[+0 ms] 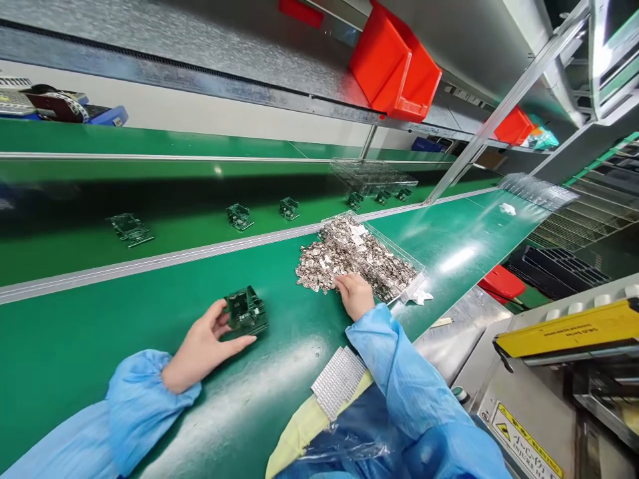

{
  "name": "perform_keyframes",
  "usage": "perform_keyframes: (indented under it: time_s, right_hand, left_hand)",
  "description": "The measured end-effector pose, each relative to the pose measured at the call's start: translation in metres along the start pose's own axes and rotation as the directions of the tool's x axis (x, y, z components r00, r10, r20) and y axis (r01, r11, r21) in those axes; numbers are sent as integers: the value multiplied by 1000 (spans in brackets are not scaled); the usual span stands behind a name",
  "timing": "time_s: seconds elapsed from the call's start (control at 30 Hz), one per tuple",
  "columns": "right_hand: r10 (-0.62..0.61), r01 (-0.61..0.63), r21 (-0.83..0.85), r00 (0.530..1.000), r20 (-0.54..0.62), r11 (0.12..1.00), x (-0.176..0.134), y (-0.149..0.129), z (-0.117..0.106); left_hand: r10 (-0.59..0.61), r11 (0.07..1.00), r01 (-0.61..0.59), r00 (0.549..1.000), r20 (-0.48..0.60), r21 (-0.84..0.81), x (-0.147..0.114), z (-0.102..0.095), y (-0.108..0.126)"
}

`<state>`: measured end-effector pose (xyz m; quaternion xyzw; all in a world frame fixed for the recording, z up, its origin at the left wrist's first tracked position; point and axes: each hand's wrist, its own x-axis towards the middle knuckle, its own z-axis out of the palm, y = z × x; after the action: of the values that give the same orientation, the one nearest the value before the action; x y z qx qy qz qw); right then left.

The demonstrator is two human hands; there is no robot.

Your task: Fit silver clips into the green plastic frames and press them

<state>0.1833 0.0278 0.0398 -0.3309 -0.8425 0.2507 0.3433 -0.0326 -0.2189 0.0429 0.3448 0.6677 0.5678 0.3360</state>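
Observation:
Between the thumb and fingers of my left hand (pixel 202 349) is a green circuit board (pixel 245 311), tilted a little above the green bench mat (pixel 164 293). My right hand (pixel 357 297) has its thumb and index finger pinched together at the near edge of a pile of small silver metal parts (pixel 315 265). Whatever lies between those fingertips is too small to make out. The pile spills from a clear plastic tray (pixel 417 279) lying on its side of the mat, heaped with the same parts. Close to my right forearm lies a grey gridded sheet (pixel 339 380).
Several green boards, one of them a board at far left (pixel 130 228), sit on the conveyor belt (pixel 192 243) behind a metal rail (pixel 150 261). Clear trays (pixel 372 176) stand farther back. A red bin (pixel 394 66) hangs overhead at the shelf. A machine with a yellow bar (pixel 569 327) stands at right.

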Motion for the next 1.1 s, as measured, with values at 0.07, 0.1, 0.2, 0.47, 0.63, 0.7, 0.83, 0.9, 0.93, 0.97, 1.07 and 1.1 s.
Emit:
perform_keyframes:
  time_s: [0.07, 0.1, 0.2, 0.47, 0.63, 0.7, 0.83, 0.9, 0.93, 0.97, 1.07, 1.1]
  right_hand:
    - [46, -47, 121, 999, 8, 992, -8, -10, -8]
    - [59, -63, 171, 998, 27, 983, -14, -18, -13]
    - [132, -178, 435, 982, 134, 883, -37, -48, -27]
    - [279, -401, 790, 912, 300, 463, -81, -99, -40]
    - [54, -44, 487, 999, -6, 872, -111, -116, -29]
    - [-87, 114, 349, 992, -92, 930, -122, -123, -23]
    - [-151, 180, 286, 981, -121, 941, -136, -130, -9]
    - [-127, 159, 294, 984, -124, 942, -137, -128, -4]
    - [-98, 133, 306, 987, -126, 943, -136, -127, -2]
    - [-55, 93, 325, 991, -125, 941, -135, -126, -1]
    - [51, -16, 387, 995, -82, 922, -133, -125, 1]
    - [52, -21, 395, 996, -68, 919, -133, -124, 1]
  left_hand:
    - [-101, 961, 110, 994, 48, -253, -13, 21, 1]
    - [-124, 934, 143, 989, 81, -327, -19, 31, 2]
    - [-107, 891, 142, 989, 105, -432, -31, 54, 4]
    - [-49, 883, 13, 997, -66, -470, -42, 97, 19]
    - [-56, 857, -5, 993, -104, -514, -50, 118, 34]
    - [-62, 852, -16, 989, -132, -523, -51, 122, 35]
    - [-91, 837, -20, 980, -175, -547, -51, 125, 31]
    - [-109, 840, -13, 975, -192, -542, -51, 125, 29]
    - [-115, 844, -8, 974, -195, -536, -51, 125, 28]
    - [-119, 847, -2, 974, -193, -532, -51, 125, 27]
    - [-131, 836, 27, 980, -152, -549, -52, 124, 26]
    - [-132, 829, 32, 981, -141, -558, -53, 123, 25]
